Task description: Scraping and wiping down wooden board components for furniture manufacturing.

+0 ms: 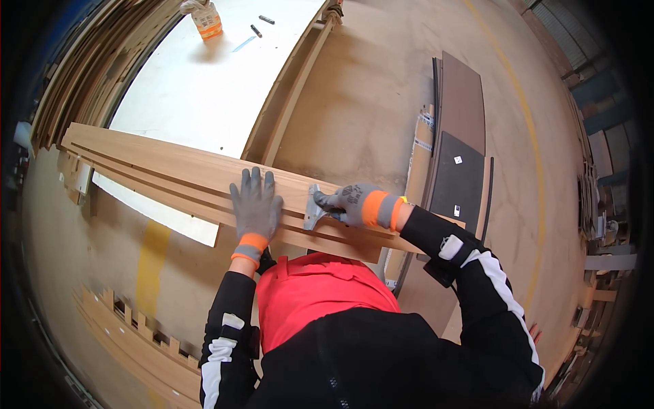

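Note:
Long wooden boards (170, 153) with grooves between them lie across the white-topped table and reach past its right edge in front of me. My left hand (256, 208), in a grey glove with an orange cuff, rests flat on the boards with its fingers stretched out. A putty knife (313, 208) with a wide metal blade is in my right hand (354, 203), whose gloved fingers are closed round it. The blade meets the wood a little right of my left hand. My right fingers hide most of its handle.
The white table (197, 88) bears a wrapped container (206, 20) and small dark tools (256, 31) at its far end. Brown and black panels (462, 102) lie on the floor to the right, beside a long cardboard carton (417, 153). More boards (136, 347) are stacked lower left.

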A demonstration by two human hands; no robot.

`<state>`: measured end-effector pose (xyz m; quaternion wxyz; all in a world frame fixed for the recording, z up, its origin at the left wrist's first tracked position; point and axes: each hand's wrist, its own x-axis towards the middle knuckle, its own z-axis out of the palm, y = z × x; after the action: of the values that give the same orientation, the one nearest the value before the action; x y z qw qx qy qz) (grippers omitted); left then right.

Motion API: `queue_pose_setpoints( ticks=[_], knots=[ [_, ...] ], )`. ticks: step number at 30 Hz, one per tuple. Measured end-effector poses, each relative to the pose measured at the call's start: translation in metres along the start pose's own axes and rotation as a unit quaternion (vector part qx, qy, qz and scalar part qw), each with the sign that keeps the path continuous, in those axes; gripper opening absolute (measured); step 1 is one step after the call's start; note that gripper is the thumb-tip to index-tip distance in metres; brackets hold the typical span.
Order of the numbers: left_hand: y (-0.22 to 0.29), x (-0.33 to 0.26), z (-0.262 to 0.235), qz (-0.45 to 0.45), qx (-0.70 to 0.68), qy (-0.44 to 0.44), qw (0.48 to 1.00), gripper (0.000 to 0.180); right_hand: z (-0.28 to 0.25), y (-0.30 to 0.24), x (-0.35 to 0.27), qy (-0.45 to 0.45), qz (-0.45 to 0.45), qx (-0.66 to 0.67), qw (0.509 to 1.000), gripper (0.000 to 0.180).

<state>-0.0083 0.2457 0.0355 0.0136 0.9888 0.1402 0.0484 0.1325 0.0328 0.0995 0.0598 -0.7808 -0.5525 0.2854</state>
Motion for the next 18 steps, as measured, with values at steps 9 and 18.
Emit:
queue_pose_setpoints(
  ticks=[9, 18],
  knots=[
    [-0.001, -0.001, 0.002, -0.002, -0.024, -0.006, 1.0, 0.056, -0.012, 0.013, -0.012, 0.058, -0.05, 0.139, 0.987, 0.045],
    [-0.008, -0.002, 0.005, -0.02, -0.091, -0.023, 0.995, 0.068, -0.038, 0.073, -0.141, -0.143, 0.131, -0.052, 0.98, 0.06]
  ],
)
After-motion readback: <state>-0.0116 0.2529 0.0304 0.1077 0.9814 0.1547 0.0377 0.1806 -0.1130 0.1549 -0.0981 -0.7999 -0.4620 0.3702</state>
